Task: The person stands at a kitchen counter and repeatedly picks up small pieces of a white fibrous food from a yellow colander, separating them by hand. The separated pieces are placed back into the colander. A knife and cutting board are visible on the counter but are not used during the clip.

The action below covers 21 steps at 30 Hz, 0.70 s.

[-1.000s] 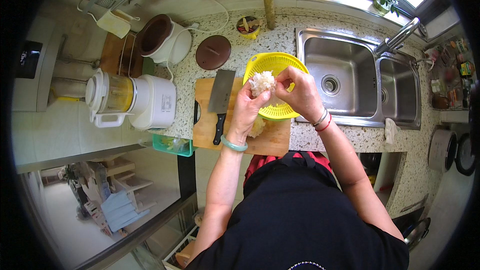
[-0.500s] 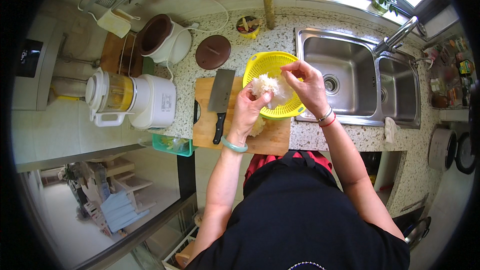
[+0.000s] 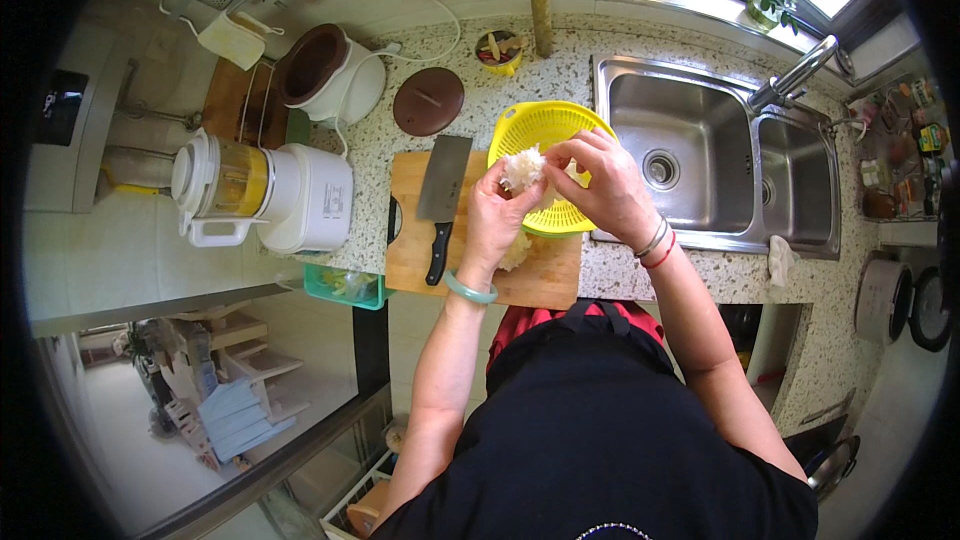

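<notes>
Holding a white frilly clump, the left hand has its grip closed around the piece, thumb at the near side. The right hand shows a narrow grip, thumb and fingertips pinched at the clump's right edge. Both hands are positioned over a yellow colander, with the clump above the left part of its basket. Some pale pieces are visible in the colander, partly hidden by the right hand.

The colander overlaps the back right corner of a wooden cutting board, which lies along the front edge of the speckled tabletop. A cleaver rests on the board near its left edge, blade toward the back edge, black handle toward the front. A second clump, yellowish, sits near the board's front edge, partly covered by the left hand.

A double sink occupies the tabletop's right end. A brown lid lies behind the board. A small yellow bowl of scraps stands near the tabletop's back edge.
</notes>
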Available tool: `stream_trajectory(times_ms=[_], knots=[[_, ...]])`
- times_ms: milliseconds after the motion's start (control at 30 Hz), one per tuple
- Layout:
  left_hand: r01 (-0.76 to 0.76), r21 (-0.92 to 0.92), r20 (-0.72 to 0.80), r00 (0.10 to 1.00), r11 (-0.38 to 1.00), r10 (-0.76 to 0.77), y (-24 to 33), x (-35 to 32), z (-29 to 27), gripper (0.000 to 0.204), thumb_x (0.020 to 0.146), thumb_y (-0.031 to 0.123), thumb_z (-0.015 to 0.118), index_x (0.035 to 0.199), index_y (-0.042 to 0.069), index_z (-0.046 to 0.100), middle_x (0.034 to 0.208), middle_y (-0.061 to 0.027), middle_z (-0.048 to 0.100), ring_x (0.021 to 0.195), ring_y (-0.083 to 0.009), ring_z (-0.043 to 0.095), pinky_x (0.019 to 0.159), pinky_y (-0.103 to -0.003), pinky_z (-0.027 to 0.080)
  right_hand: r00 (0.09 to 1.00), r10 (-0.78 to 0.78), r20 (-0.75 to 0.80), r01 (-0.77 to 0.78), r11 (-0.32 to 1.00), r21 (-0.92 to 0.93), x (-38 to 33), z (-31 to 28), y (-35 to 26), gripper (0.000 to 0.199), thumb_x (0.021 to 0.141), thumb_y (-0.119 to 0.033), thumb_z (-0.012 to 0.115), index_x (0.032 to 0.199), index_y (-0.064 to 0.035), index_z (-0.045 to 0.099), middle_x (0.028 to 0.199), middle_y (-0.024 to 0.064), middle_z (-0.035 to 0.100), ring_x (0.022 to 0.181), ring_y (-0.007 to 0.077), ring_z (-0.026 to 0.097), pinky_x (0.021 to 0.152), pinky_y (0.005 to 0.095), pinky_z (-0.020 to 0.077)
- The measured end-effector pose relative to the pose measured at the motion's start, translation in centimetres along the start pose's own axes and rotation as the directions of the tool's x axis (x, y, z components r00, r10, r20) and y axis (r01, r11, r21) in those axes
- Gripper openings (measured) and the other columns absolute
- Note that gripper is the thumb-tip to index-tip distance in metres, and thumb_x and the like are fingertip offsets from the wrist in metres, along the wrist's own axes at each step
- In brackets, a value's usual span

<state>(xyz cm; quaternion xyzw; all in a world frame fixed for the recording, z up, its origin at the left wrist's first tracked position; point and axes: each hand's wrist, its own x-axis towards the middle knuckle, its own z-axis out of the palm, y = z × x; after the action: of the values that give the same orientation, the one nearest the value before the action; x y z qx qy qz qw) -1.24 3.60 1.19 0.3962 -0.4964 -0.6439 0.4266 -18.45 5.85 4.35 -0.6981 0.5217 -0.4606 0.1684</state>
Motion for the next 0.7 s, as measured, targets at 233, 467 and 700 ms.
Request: stream_trajectory(times_ms=[233, 467, 700], knots=[[0.004, 0.07, -0.032, 0.999, 0.998, -0.002, 0.2, -0.1, 0.3, 0.028, 0.084, 0.008, 0.075, 0.109, 0.001, 0.064, 0.099, -0.0017, 0.069, 0.086, -0.0067, 0.063, 0.076, -0.023, 0.053, 0.998, 0.056, 0.009, -0.056, 0.998, 0.0, 0.0, 0.4, 0.1, 0.011, 0.075, -0.003, 0.07, 0.079, -0.002, 0.06, 0.076, 0.0109, 0.061, 0.073, 0.0271, 0.061, 0.067, 0.0358, 0.0509], [0.017, 0.04, -0.006, 1.0, 0.999, -0.017, -0.3, 0.1, 0.1, 0.028, 0.084, 0.008, 0.075, 0.109, 0.0, 0.065, 0.1, -0.0021, 0.069, 0.087, -0.0072, 0.063, 0.078, -0.024, 0.053, 0.985, 0.174, -0.022, -0.172, 0.982, 0.074, -0.5, 1.1, 0.9, 0.01, 0.076, -0.001, 0.069, 0.083, 0.0003, 0.063, 0.076, 0.0094, 0.066, 0.068, 0.0178, 0.064, 0.066, 0.0286, 0.0526], [0.073, -0.026, 0.018, 0.997, 0.997, -0.073, -0.7, 0.2, -0.2, 0.031, 0.084, 0.009, 0.076, 0.112, 0.001, 0.065, 0.102, -0.0026, 0.069, 0.09, -0.0086, 0.064, 0.081, -0.024, 0.052, 0.905, 0.425, -0.019, -0.402, 0.87, 0.285, -0.9, 1.2, 1.3, 0.009, 0.078, -0.004, 0.068, 0.086, 0.0013, 0.067, 0.077, 0.0085, 0.069, 0.069, 0.0098, 0.064, 0.067, 0.0246, 0.0532]])
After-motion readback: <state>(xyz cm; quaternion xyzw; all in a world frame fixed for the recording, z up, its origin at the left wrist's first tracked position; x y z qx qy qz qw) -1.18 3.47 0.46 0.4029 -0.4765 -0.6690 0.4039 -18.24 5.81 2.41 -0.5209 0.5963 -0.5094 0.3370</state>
